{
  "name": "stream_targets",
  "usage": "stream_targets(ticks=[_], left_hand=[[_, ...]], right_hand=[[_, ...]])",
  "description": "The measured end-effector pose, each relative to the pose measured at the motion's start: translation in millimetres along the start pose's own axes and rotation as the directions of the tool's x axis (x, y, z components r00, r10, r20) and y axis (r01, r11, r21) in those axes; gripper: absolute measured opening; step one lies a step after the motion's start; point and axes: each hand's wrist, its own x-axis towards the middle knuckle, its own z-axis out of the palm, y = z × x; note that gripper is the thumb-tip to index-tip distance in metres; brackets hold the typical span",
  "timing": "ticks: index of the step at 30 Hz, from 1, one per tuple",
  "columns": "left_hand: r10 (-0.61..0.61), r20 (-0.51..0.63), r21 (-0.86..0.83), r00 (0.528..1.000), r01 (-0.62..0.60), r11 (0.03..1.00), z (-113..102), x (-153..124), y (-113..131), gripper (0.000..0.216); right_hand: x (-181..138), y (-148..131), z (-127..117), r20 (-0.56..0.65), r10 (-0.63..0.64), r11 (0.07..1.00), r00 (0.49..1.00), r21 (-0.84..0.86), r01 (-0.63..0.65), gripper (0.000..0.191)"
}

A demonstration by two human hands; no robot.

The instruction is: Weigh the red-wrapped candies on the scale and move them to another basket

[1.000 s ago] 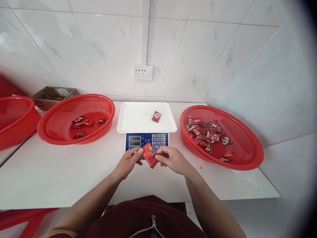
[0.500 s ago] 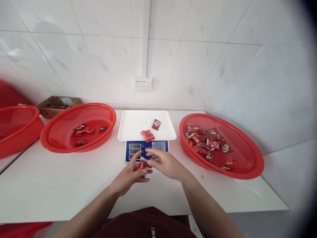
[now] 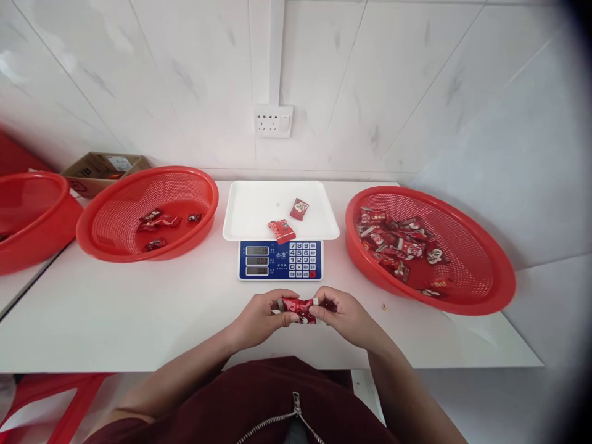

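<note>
Between both hands, in front of the scale, is a small red wrapped snack packet [image 3: 300, 309]. My left hand [image 3: 262, 317] pinches its left end, and my right hand [image 3: 345, 316] grips its right end. Some of the packet is covered by my fingers. Just beyond stands a digital scale [image 3: 280, 260] with a blue keypad panel and a white tray [image 3: 254, 209]. On that tray lie a dark red packet [image 3: 299, 208] and a brighter red packet [image 3: 282, 231], a little apart from each other.
To the right, a red plastic basket [image 3: 497, 271] holds many red packets [image 3: 411, 246]. Another red basket [image 3: 104, 213] on the left has several packets. Behind it sits a cardboard box [image 3: 90, 179]; a further red basket [image 3: 46, 213] is at far left. A tiny scrap [image 3: 384, 306] lies on the table.
Both hands have drawn back from over the keypad toward my body. My right hand, empty before, has taken hold of the packet's other end. The view has tilted down.
</note>
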Motion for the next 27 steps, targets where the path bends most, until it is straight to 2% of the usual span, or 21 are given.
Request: stream_targets(ticks=[5,9,12,15,17,21,24,27], left_hand=[[0.005,-0.008,-0.055,1.0,-0.005,0.998,-6,0,-4,0.024],[0.035,-0.035,-0.003,0.999,-0.035,0.999,-10,-1,-3,0.024],[0.052,-0.035,-0.002,0.998,-0.052,0.999,-12,0,1,0.025],[0.079,-0.094,-0.103,0.992,-0.089,0.991,-14,2,5,0.029],[0.068,-0.147,-0.16,0.987,-0.091,0.983,-17,3,6,0.031],[0.049,-0.134,-0.135,0.99,-0.067,0.989,-21,3,7,0.027],[0.06,-0.099,-0.064,0.993,-0.066,0.996,-21,0,5,0.024],[0.066,-0.084,-0.017,0.994,-0.068,0.998,-22,-2,1,0.023]], right_hand=[[3,2,4,0.024,0.008,1.0,1.0,0.027,-0.008,0.021],[5,-7,2,0.119,-0.014,1.0,0.993,-0.013,0.015,0.019],[7,-11,0,0.131,-0.054,0.998,0.99,-0.008,0.056,0.021],[16,-14,-5,0.047,-0.09,0.993,0.995,0.075,0.086,0.024],[29,-18,-10,-0.069,-0.09,0.98,0.994,0.17,0.1,0.026],[64,-29,-26,-0.304,-0.075,0.924,0.95,0.337,0.18,0.03],[83,-34,-33,-0.363,-0.083,0.954,0.928,0.241,0.18,0.032],[88,-34,-29,-0.376,-0.164,0.986,0.912,-0.056,0.154,0.033]])
